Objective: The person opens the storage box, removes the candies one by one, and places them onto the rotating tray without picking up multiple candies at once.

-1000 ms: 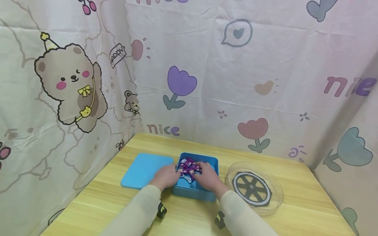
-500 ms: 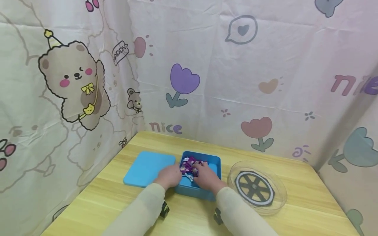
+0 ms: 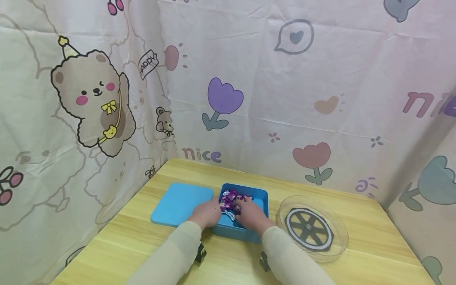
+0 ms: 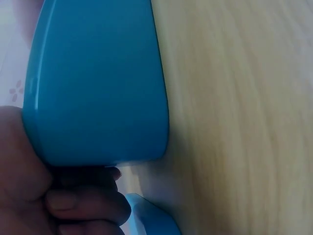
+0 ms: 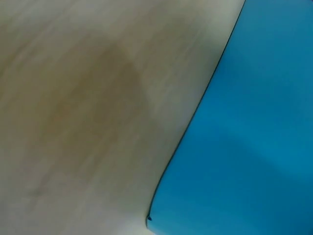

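A blue rectangular box (image 3: pixel 236 233) stands without its lid on the table, with several purple-wrapped candies (image 3: pixel 230 194) bunched in its left part. My left hand (image 3: pixel 206 213) grips the box at its left wall; in the left wrist view the thumb lies over the rim and curled fingers (image 4: pixel 90 203) sit beside the outer wall. My right hand (image 3: pixel 250 213) reaches over the front rim into the box, its fingers bent down among the candies. Whether it pinches one I cannot tell. The right wrist view shows only the box's outer wall (image 5: pixel 244 147) and the table.
The flat blue lid (image 3: pixel 181 204) lies left of the box, close to my left hand. On the right stands a round clear plastic container (image 3: pixel 340 241) with a dark spoked wheel pattern (image 3: pixel 309 228). Printed cloth (image 3: pixel 270 99) hangs behind the wooden table (image 3: pixel 228 265).
The head view has shifted slightly, so everything appears a little further right. My right hand's fingers stay among the candies with small movements, and my left hand keeps its place at the box.
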Demonstrator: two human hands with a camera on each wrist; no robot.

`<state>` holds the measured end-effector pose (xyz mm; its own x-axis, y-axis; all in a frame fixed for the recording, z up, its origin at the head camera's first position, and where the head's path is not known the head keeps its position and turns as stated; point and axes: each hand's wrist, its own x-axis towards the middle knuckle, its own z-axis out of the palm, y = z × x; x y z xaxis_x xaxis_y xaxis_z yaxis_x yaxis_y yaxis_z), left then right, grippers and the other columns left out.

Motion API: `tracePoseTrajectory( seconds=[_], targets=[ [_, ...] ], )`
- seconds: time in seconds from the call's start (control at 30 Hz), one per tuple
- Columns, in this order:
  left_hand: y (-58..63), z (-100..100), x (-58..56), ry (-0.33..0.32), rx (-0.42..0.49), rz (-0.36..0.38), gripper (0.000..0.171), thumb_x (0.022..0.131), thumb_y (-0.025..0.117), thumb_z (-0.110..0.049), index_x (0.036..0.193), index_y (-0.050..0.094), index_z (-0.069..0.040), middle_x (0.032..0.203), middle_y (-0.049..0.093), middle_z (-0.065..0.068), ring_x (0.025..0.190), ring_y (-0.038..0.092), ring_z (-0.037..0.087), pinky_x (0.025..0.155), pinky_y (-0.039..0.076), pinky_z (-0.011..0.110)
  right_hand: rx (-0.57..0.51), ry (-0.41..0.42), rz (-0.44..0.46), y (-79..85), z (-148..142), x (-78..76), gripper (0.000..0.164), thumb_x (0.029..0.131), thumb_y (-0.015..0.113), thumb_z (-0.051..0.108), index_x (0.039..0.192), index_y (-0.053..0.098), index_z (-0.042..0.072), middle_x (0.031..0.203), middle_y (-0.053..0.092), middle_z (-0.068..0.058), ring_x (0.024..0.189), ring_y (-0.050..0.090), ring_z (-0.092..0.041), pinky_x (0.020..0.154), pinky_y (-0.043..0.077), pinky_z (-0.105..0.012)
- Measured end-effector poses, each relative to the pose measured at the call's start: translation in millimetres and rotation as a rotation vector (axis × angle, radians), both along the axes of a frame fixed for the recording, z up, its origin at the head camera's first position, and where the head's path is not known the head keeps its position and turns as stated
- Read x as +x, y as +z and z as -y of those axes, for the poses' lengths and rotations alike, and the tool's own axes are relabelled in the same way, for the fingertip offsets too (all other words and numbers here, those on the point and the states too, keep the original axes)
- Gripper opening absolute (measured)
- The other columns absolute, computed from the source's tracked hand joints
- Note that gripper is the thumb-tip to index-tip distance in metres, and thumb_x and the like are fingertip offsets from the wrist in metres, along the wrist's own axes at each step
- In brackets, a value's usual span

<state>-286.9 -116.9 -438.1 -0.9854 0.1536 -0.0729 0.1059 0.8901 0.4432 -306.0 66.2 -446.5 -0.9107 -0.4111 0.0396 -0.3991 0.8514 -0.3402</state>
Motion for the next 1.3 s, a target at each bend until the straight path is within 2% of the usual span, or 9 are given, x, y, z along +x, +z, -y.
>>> tracePoseTrajectory(
  seconds=[0.17, 0.3, 0.4, 0.6, 0.8, 0.9, 1.03, 1.13, 1.3],
  targets=[
    [3.8, -2, 0.2, -0.015, 0.000, 0.000, 0.049, 0.101, 0.048, -0.013, 0.143, 0.043, 0.012, 0.132, 0.060, 0.025, 0.115, 0.061, 0.038, 0.094, 0.051, 0.055, 0.025, 0.036, -0.051, -0.1, -4, -1.5, 0.032, 0.092, 0.071, 0.015, 0.124, 0.068, 0.011, 0.120, 0.066, -0.014, 0.119, 0.059, -0.036, 0.101, 0.048, -0.054],
    [2.2, -3, -1.1, -0.011, -0.001, 0.004, 0.050, 0.101, 0.047, -0.012, 0.144, 0.042, 0.012, 0.132, 0.060, 0.026, 0.115, 0.061, 0.037, 0.095, 0.050, 0.055, 0.067, 0.068, -0.073, 2.4, -6, -0.9, 0.020, 0.092, 0.070, 0.013, 0.112, 0.069, 0.013, 0.101, 0.066, -0.006, 0.101, 0.063, -0.027, 0.092, 0.054, -0.049],
    [1.3, -3, -2.6, -0.014, -0.012, 0.002, 0.050, 0.102, 0.046, -0.012, 0.145, 0.041, 0.012, 0.133, 0.059, 0.026, 0.114, 0.061, 0.037, 0.094, 0.051, 0.055, 0.080, 0.070, -0.061, 5.6, -7, 0.5, 0.015, 0.094, 0.069, 0.012, 0.109, 0.068, 0.016, 0.098, 0.066, -0.003, 0.097, 0.064, -0.024, 0.091, 0.055, -0.047],
    [1.7, -2, -2.3, -0.009, -0.003, 0.000, 0.053, 0.102, 0.045, -0.012, 0.149, 0.036, 0.012, 0.139, 0.056, 0.027, 0.119, 0.059, 0.039, 0.097, 0.049, 0.057, 0.068, 0.039, -0.036, 9.9, -10, 2.1, 0.017, 0.093, 0.068, 0.012, 0.109, 0.068, 0.020, 0.102, 0.067, 0.000, 0.096, 0.064, -0.021, 0.091, 0.055, -0.046],
    [1.5, 0, -0.8, 0.009, 0.012, 0.005, 0.052, 0.102, 0.044, -0.011, 0.148, 0.037, 0.013, 0.136, 0.057, 0.028, 0.107, 0.062, 0.034, 0.090, 0.052, 0.054, 0.027, 0.034, -0.078, 19.1, -16, 6.3, 0.020, 0.091, 0.069, 0.016, 0.110, 0.068, 0.021, 0.100, 0.065, 0.004, 0.095, 0.062, -0.018, 0.088, 0.055, -0.044],
    [0.7, 1, -0.8, 0.002, 0.010, -0.003, 0.052, 0.103, 0.043, -0.011, 0.148, 0.036, 0.013, 0.137, 0.056, 0.028, 0.111, 0.062, 0.036, 0.093, 0.051, 0.055, -0.007, 0.038, -0.095, 25.9, -22, 10.9, 0.024, 0.091, 0.070, 0.019, 0.115, 0.067, 0.021, 0.100, 0.063, 0.007, 0.089, 0.058, -0.013, 0.085, 0.055, -0.039],
    [-0.2, 1, -0.1, -0.006, 0.012, -0.010, 0.052, 0.103, 0.043, -0.013, 0.148, 0.036, 0.014, 0.141, 0.053, 0.028, 0.124, 0.056, 0.043, 0.101, 0.046, 0.059, -0.052, 0.062, -0.124, 37.3, -35, 20.1, 0.028, 0.089, 0.069, 0.016, 0.116, 0.067, 0.019, 0.097, 0.061, 0.009, 0.083, 0.055, -0.012, 0.077, 0.053, -0.035],
    [-1.0, 1, 0.3, -0.004, 0.023, -0.012, 0.051, 0.103, 0.043, -0.013, 0.147, 0.037, 0.014, 0.140, 0.054, 0.028, 0.123, 0.056, 0.043, 0.101, 0.045, 0.060, -0.100, 0.057, -0.122, 45.8, -49, 27.1, 0.030, 0.087, 0.068, 0.012, 0.116, 0.066, 0.017, 0.091, 0.059, 0.008, 0.078, 0.054, -0.012, 0.068, 0.051, -0.033],
    [-3.3, 0, 1.9, -0.008, 0.045, 0.000, 0.051, 0.103, 0.043, -0.012, 0.147, 0.038, 0.014, 0.141, 0.053, 0.028, 0.124, 0.055, 0.044, 0.102, 0.044, 0.061, -0.156, -0.041, -0.101, 48.2, -83, 36.5, 0.029, 0.087, 0.069, 0.009, 0.114, 0.066, 0.018, 0.086, 0.058, 0.008, 0.073, 0.053, -0.013, 0.063, 0.049, -0.032]
  ],
)
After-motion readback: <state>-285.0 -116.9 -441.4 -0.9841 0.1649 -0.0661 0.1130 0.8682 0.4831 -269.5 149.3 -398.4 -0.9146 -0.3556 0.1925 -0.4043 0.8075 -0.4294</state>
